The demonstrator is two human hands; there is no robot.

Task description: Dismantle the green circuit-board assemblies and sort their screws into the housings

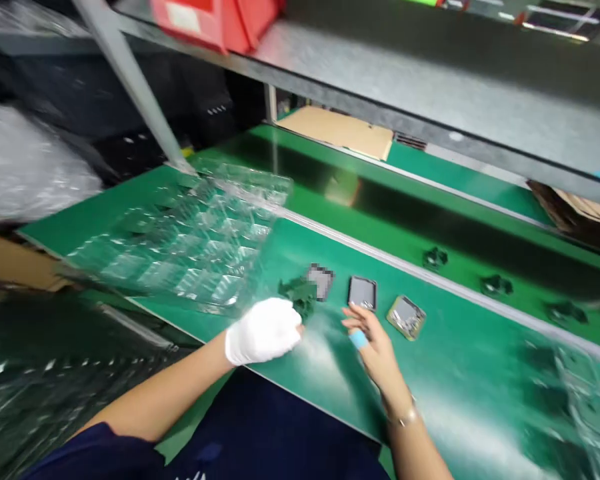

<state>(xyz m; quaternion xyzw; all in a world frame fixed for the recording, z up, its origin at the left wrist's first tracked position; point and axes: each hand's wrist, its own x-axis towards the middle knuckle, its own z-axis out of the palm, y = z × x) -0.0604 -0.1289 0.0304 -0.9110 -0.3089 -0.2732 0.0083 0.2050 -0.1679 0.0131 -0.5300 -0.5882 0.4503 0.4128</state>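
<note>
My left hand (266, 331), in a white glove, is closed on a dark green jagged part (301, 293) whose exact kind I cannot make out. Just beyond it lies a grey rectangular piece (321, 281), blurred into blocks. My right hand (373, 340) is bare, with a blue band round one finger and a bracelet at the wrist. Its fingers are stretched out and slightly apart, at the near edge of a dark-rimmed grey rectangular piece (363, 293); whether they touch it I cannot tell. Right of that hand lies a similar piece with a yellowish rim (407, 317).
Clear plastic compartment trays (180, 247) cover the left of the green table (460, 373). More clear plastic (575, 393) lies at the right. Several small dark shapes (497, 285) show beyond the pale strip. A metal shelf (380, 73) with a red bin (215, 23) overhangs the back.
</note>
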